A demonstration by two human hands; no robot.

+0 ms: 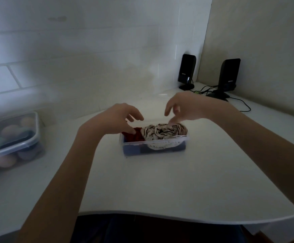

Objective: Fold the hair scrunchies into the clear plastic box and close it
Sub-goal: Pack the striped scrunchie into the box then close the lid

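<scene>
While box [154,146] sits lidless, striped scrunchie [162,132] bulges above rim; left hand [120,120] fingers touch red scrunchie [134,135], right hand [186,109] fingers loose above; lid may not seat.

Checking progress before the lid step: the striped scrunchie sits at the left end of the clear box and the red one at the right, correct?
Not quite. The head view shows the striped scrunchie at the right end of the clear box and the red one at the left.
</scene>
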